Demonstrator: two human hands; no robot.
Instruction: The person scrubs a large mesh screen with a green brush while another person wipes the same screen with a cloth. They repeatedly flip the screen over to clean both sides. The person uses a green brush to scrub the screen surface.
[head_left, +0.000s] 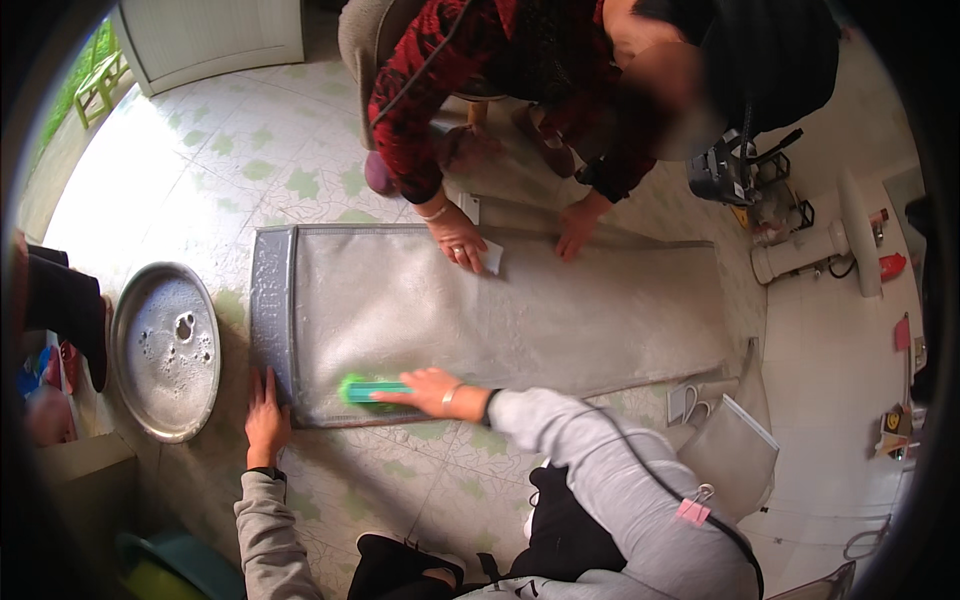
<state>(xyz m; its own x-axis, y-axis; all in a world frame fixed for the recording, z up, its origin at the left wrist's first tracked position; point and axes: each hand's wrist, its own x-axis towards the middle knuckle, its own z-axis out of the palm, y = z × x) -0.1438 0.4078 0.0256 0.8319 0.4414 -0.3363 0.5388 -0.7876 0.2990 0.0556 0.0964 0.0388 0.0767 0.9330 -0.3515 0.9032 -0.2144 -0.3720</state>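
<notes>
A wet grey plastic sheet (525, 322) with a darker band (274, 300) at its left end lies on the patterned tile floor. My right hand (435, 390) grips a green scrubbing brush (375, 391) against the sheet near its lower left part. My left hand (267, 420) rests flat at the sheet's lower left corner, on the dark band's edge, holding nothing. Across the sheet, a person in a red and black top leans over; one of their hands presses a small white cloth or pad (492, 256) to it, and the other lies on its far edge.
A round metal basin (166, 352) of sudsy water stands to the left, beside another person's leg (67, 307). A teal tub (184, 566) is at the lower left. Another grey sheet piece (724, 450) lies at the right, near a white pedestal sink (802, 251). An open door is at the upper left.
</notes>
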